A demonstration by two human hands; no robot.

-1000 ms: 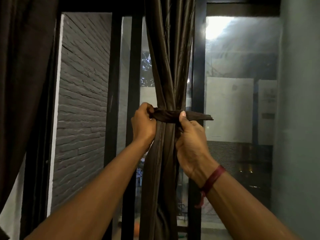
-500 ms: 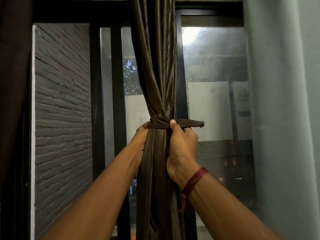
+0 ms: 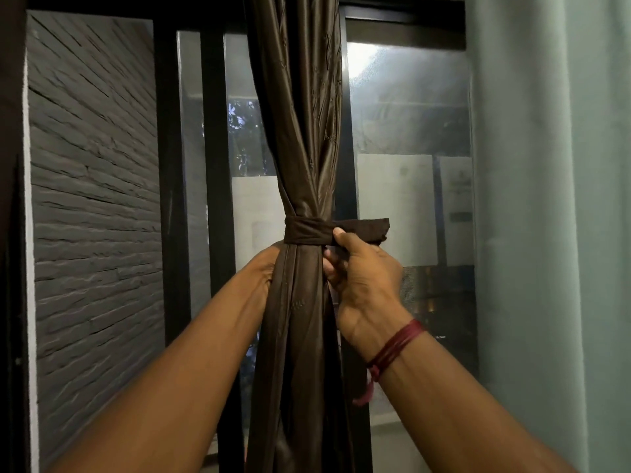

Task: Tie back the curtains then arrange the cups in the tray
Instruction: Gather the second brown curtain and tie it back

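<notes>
A dark brown curtain hangs gathered into a narrow bundle in front of the window. A brown cloth tie band wraps around it at mid height, with a loose end sticking out to the right. My right hand grips the band just right of the bundle, thumb on top. My left hand reaches behind the left side of the bundle, and its fingers are hidden by the cloth. No cups or tray are in view.
A black window frame with glass panes stands behind the curtain. A grey brick wall shows through the left pane. A pale green wall fills the right side. Another dark curtain edge hangs at far left.
The band has gone from loosely held in both hands to cinched around the bundle. My left hand has slipped behind the curtain, and the camera has shifted right.
</notes>
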